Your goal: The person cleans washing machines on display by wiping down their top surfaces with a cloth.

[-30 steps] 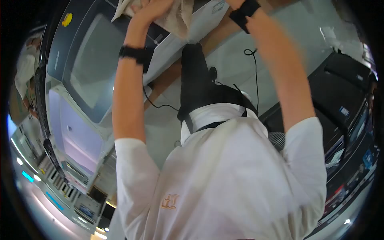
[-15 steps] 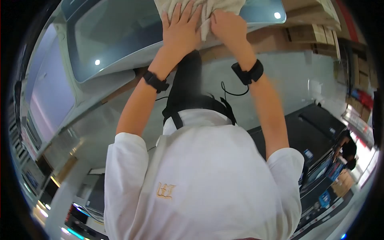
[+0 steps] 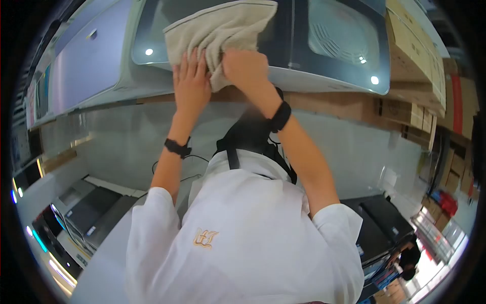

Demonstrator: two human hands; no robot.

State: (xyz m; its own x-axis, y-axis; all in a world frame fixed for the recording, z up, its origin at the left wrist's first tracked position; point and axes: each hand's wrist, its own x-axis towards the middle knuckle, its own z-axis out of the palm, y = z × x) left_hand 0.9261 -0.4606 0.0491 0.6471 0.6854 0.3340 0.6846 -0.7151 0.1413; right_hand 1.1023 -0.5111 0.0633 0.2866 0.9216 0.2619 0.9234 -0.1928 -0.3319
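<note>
A beige cloth with a dark line along its far edge lies bunched on the dark glass top of a pale appliance. My left hand rests on the cloth's near left part, its fingers stretched out and flat. Beside it, my right hand is closed on a fold of the cloth. The right fingertips are hidden behind the hand. Each wrist wears a black band.
A second pale appliance with a lilac panel stands at left. Cardboard boxes are stacked at right. Black laptop-like devices sit behind at lower left. Another person shows at far lower right. Thin cables hang near my waist.
Both hands have moved left across the glass with the cloth. The view has shifted too, showing more of the cloth and of the glass top's right side.
</note>
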